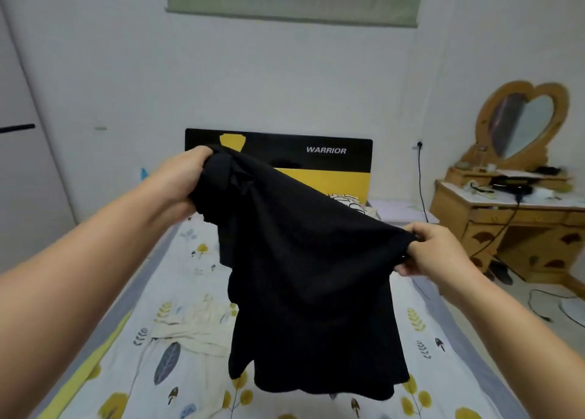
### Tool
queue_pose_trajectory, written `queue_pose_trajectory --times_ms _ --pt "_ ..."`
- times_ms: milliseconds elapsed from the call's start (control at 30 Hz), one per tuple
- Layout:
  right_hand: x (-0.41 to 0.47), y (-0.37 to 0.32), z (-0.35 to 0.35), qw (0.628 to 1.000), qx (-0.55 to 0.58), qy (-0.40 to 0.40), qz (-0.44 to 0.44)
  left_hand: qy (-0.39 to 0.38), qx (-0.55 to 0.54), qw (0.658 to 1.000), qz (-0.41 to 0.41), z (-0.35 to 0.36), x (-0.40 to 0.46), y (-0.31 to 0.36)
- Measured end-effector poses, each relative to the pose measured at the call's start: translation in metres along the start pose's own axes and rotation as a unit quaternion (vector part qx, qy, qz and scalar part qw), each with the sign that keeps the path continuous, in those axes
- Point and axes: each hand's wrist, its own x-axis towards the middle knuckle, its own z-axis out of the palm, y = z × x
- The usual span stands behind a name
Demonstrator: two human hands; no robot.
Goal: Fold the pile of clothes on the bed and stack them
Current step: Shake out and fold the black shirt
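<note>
A black garment hangs in the air above the bed, stretched between both hands. My left hand grips a bunched corner of it, raised high on the left. My right hand pinches the other end, lower and to the right. The cloth drapes down and hides the middle of the bed. A crumpled cream garment lies on the leaf-patterned sheet, below my left arm and partly behind the black cloth.
A black and yellow headboard marked WARRIOR stands at the far end, with a pillow below it. A wooden dressing table with a heart-shaped mirror is on the right. Cables lie on the floor beside the bed.
</note>
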Motion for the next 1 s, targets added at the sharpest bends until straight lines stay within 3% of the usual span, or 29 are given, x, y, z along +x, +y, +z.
queue_pose_trajectory --times_ms 133,233,333,400,533,667,833,1000 --pt "-0.025 0.001 0.022 0.999 0.025 -0.042 0.000 -0.100 -0.147 0.984 -0.003 0.031 -0.023 0.038" --pt "-0.054 -0.004 0.043 0.997 0.025 -0.075 -0.010 -0.171 -0.189 0.967 0.008 0.054 -0.040 0.058" --pt "-0.099 -0.018 0.072 0.991 0.064 -0.018 -0.114 -0.184 -0.200 0.962 0.015 0.074 -0.053 0.069" --pt "-0.129 -0.030 0.098 0.984 0.084 -0.032 -0.155 -0.178 -0.197 0.964 0.012 0.084 -0.059 0.074" --pt "-0.136 -0.032 0.141 0.987 0.008 -0.104 -0.124 -0.190 -0.217 0.957 0.020 0.083 -0.067 0.087" --pt "-0.111 -0.022 0.131 0.991 0.030 -0.064 -0.111 -0.150 -0.245 0.956 0.054 0.052 -0.060 0.092" --pt "-0.089 -0.023 0.084 0.989 0.092 -0.001 -0.114 -0.035 -0.207 0.976 0.056 -0.004 -0.044 0.072" --pt "-0.070 -0.047 0.030 0.976 0.120 0.099 -0.151 0.043 0.035 0.998 0.026 -0.052 -0.035 0.033"
